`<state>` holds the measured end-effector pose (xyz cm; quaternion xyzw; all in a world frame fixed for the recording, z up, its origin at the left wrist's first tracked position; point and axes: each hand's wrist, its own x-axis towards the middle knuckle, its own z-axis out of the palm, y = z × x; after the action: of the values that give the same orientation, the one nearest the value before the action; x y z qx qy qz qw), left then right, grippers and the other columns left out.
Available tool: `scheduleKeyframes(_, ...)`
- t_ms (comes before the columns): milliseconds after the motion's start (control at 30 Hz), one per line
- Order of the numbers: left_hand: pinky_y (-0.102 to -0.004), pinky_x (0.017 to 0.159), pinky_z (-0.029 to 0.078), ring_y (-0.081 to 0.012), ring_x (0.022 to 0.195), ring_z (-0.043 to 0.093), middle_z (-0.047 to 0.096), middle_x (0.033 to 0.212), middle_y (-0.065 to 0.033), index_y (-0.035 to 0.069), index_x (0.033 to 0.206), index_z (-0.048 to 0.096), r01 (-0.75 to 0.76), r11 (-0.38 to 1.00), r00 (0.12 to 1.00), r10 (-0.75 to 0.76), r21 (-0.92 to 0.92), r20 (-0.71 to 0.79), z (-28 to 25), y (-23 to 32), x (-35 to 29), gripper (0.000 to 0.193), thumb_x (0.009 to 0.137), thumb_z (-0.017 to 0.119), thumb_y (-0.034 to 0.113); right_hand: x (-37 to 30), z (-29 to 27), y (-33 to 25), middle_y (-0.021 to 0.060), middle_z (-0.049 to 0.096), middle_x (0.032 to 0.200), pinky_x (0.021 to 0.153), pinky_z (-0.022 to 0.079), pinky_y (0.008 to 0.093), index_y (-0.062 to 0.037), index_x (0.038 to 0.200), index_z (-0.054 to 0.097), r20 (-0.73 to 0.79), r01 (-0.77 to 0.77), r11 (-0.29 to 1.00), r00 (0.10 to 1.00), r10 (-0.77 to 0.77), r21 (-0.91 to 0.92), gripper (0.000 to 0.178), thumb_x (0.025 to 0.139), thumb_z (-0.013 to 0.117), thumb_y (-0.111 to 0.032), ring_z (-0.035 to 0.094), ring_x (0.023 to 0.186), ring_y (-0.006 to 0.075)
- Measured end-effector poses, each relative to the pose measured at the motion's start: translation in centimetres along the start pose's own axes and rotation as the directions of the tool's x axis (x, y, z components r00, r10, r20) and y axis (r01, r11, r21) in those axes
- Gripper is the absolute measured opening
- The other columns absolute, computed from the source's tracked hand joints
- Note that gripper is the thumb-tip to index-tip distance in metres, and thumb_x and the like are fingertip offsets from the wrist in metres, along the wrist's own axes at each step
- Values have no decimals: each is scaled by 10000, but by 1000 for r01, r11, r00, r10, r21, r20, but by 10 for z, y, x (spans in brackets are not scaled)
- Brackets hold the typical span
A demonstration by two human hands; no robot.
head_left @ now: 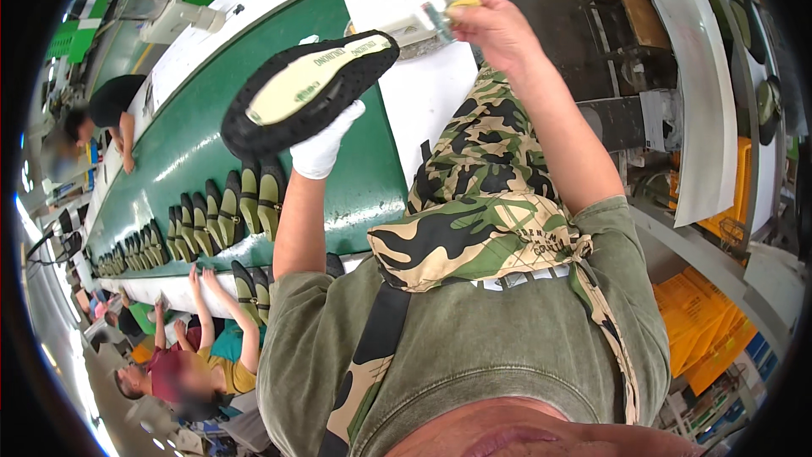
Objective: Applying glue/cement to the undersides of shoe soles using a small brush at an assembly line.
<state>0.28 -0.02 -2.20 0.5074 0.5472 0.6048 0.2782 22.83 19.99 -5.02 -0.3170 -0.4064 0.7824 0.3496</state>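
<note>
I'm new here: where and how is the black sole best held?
Probably by the dark rim at mid-length, reaching from underneath, as the white-gloved left hand seems to: the black sole is long but narrow enough to span there, and its pale face is turned toward the camera.
</note>
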Motion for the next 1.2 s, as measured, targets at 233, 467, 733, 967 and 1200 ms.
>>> scheduleKeyframes(233, -334, 1035, 440, -220, 1208, 569, 563, 1352, -124, 62, 1389, 476, -326, 781, 940, 208, 534, 270, 22, 60, 22, 566, 873, 700, 126, -14, 45, -6, 30, 676, 828, 621, 420, 246, -29, 922, 659, -32, 121, 983, 991, -126, -140, 228, 776, 798, -135, 627, 726, 100)
scheduleKeyframes(467, -379, 1099, 371, -254, 1288, 508, 537, 1398, -86, 95, 1412, 472, 248, 966, 964, -238, -69, 121, 20, 55, 10, 711, 798, 806, 229, -23, 66, -18, 15, 649, 817, 664, 431, 237, -52, 912, 645, 15, 172, 970, 985, -172, -170, 186, 808, 775, -134, 569, 717, 80)
scheduleKeyframes(733, -360, 1064, 401, -244, 1228, 553, 634, 1280, -76, 133, 1308, 598, -203, 820, 962, 66, 535, 264, 19, 40, 22, 460, 868, 702, 222, -54, 101, -47, 40, 652, 825, 712, 476, 252, -20, 913, 637, 161, 215, 973, 967, -199, -85, 178, 810, 763, -92, 593, 742, 104)
scheduleKeyframes(967, -319, 951, 495, -227, 1089, 625, 615, 1235, -121, 12, 1300, 528, -197, 945, 980, 190, 260, 50, 29, 16, 25, 641, 739, 819, 121, -64, 126, -67, 58, 655, 808, 688, 508, 262, 17, 887, 633, 237, 258, 966, 940, -244, -31, 194, 777, 780, -48, 614, 720, 118)
scheduleKeyframes(1200, -342, 920, 527, -199, 1037, 672, 700, 1118, -109, 27, 1214, 613, 39, 986, 998, -46, 159, 40, 13, 12, 14, 678, 635, 906, 222, -63, 145, -86, 54, 665, 842, 731, 507, 254, 5, 908, 638, 315, 354, 935, 891, -328, -27, 174, 809, 767, -55, 621, 766, 105)
